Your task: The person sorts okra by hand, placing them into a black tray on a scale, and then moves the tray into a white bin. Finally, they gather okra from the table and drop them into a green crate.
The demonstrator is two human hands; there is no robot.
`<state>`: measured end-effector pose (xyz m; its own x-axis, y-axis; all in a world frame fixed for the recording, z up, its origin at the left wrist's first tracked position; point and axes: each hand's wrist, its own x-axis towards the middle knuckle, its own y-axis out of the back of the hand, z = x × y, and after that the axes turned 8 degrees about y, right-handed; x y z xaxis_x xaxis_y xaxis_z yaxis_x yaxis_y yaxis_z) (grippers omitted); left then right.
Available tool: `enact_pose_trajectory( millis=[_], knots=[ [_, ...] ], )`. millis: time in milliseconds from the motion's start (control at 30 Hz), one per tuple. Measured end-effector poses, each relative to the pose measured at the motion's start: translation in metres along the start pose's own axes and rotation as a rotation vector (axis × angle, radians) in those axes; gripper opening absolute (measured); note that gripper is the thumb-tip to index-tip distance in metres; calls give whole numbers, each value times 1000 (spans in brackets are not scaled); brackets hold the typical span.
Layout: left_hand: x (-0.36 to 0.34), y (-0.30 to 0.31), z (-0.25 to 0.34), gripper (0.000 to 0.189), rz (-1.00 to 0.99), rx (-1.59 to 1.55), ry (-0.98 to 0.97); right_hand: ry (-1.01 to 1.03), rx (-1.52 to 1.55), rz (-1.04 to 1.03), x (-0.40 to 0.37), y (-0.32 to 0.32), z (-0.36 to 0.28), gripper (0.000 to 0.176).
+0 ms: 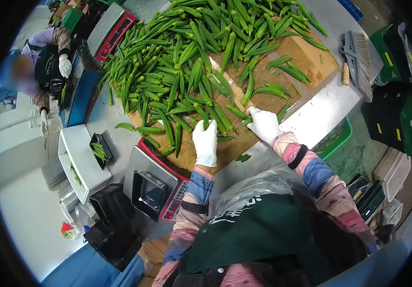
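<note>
A large heap of green okra (182,62) lies on flattened brown cardboard (273,81) on a metal table. My left hand (205,143), in a white glove, is closed at the near edge of the heap. Its fingertips grip an okra pod (201,113) that points away from me. To the right, my right hand (264,125), gloved too, has its thumb and fingers pinched at the tip of another pod (247,122). Loose pods lie between and beyond both hands.
A red-edged scale (171,165) bears a black tray (149,193) at the near left. Beside it are a white bin (79,165) and stacked black trays (112,234). A brush (356,62) lies at right. Across the table's left side, a co-worker (48,62) stands by another scale (112,36).
</note>
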<state>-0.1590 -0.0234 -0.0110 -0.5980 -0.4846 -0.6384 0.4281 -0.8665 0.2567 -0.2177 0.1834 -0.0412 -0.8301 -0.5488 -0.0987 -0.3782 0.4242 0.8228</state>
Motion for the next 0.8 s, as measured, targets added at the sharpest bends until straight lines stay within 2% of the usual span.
enact_pose_trajectory(
  millis=[100, 133, 167, 233, 333, 400, 433, 467, 500, 567, 633, 700, 767, 800],
  knots=[
    [-2, -7, 4, 18, 102, 281, -108, 37, -37, 34, 8, -15, -2, 36],
    [-7, -10, 7, 29, 178, 410, -167, 44, -5, 58, 8, -19, 0, 35],
    [-13, -11, 18, 29, 184, 534, -167, 19, 64, 32, 4, -12, 0, 33],
    [-20, -11, 30, 31, 194, 779, -163, -31, 199, -23, -10, 21, 2, 28],
    [-13, -11, 24, 36, 209, 897, -184, -212, 532, -150, -67, 102, 25, 24],
    [0, -6, 11, 36, 131, 756, -190, -195, 638, -267, -114, 137, 78, 21],
    [7, -3, 6, 36, 94, 684, -196, -216, 546, -287, -136, 153, 94, 22],
    [11, 1, 3, 30, 24, 507, -153, -218, 305, -242, -155, 166, 103, 23],
    [7, 5, 10, 22, -74, 310, -3, -267, 162, -190, -164, 169, 111, 22],
    [-4, 21, 25, 21, -223, 57, 154, -494, 216, -135, -161, 169, 110, 19],
    [-5, 42, 17, 18, -381, -211, 56, -361, 366, 55, -134, 144, 89, 18],
    [-25, 53, 31, 16, -410, -494, 131, -258, 564, 71, -92, 100, 63, 18],
    [-36, 70, 32, 14, -368, -545, 102, -95, 578, 73, -49, 39, 38, 21],
    [-37, 79, 26, 15, -336, -551, 69, -99, 412, 13, -27, 30, 10, 24]
  ],
)
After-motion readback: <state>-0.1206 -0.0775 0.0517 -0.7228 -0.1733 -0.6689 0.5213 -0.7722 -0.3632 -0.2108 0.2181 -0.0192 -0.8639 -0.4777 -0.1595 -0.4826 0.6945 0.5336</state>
